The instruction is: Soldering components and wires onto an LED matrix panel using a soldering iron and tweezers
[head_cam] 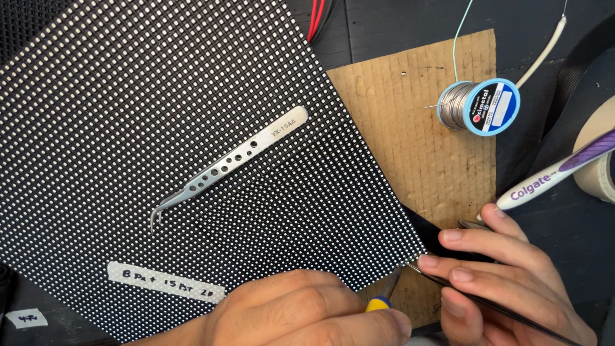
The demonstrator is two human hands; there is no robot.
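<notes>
Dotted black LED panel [160,128] fills most of the frame's left and centre, lying tilted so that one corner points toward the lower right, where both hands meet. That corner sits just above the left hand [301,311], which rises from the bottom edge and is closed around a tool with a yellow and blue handle [378,304]; only a short piece of the handle and a thin grey tip show between the fingers. The right hand [506,282], at the lower right, pinches a slim dark pair of tweezers [487,304] between thumb and fingers, their point touching the panel's corner beside the other tool's tip. The same hand also holds a white and purple toothbrush [557,173], which slants up toward the right edge.

On the panel's middle lies a second pair of tweezers [224,166], silver, with a row of holes and a curved tip pointing to the lower left. A strip of white tape with handwriting [165,282] is stuck near the panel's lower edge.

Under the panel's right side is a sheet of brown cardboard [416,128], and on its upper right part rests a spool of solder wire [479,106] with light blue rims. A roll of pale tape [599,154] shows at the right edge. Red and black wires [318,18] run off the top.
</notes>
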